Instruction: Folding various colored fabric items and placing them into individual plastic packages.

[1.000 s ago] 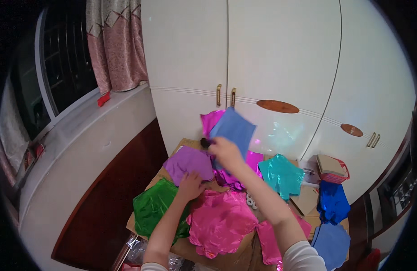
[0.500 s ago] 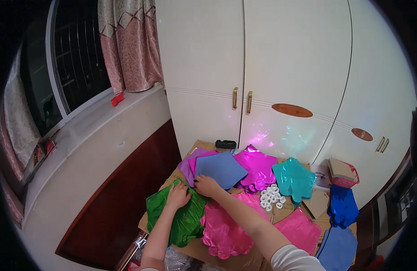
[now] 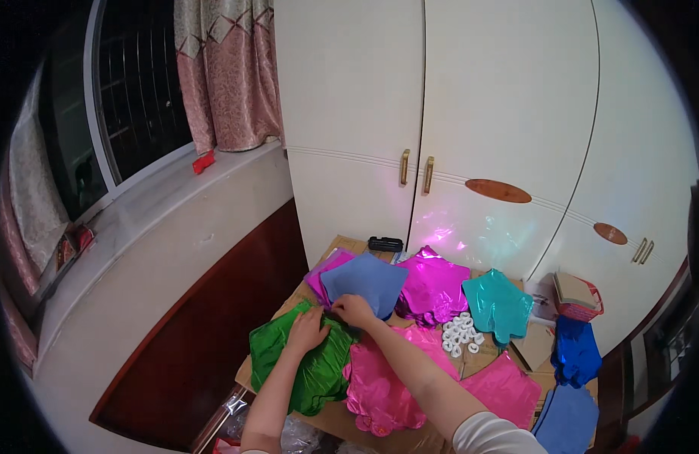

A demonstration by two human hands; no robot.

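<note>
My left hand (image 3: 308, 331) lies with its fingers stretched over the upper part of a crumpled green foil sheet (image 3: 323, 371), which looks like a flat, shaped foil piece. Just right of it, my right hand (image 3: 354, 312) is closed in a pinch at the lower left edge of a matte blue sheet (image 3: 368, 280). The fingertips partly hide the spot they grip. Purple sheets (image 3: 324, 277) stick out from under the blue one. Below my right forearm spreads a shiny pink foil piece (image 3: 383, 382), partly covered by the arm.
Cardboard covers the table (image 3: 342, 427). Magenta foil (image 3: 432, 284), teal foil (image 3: 498, 301), white rings (image 3: 460, 333), a pink sheet (image 3: 504, 386), dark blue foil (image 3: 576, 352) and blue sheets (image 3: 567, 420) lie to the right. A black case (image 3: 385, 244) sits by the white wardrobe (image 3: 501, 98).
The blue sheet has shifted left, covering more of the purple sheets. My right fingers have drawn together at its edge. The whole view has moved slightly.
</note>
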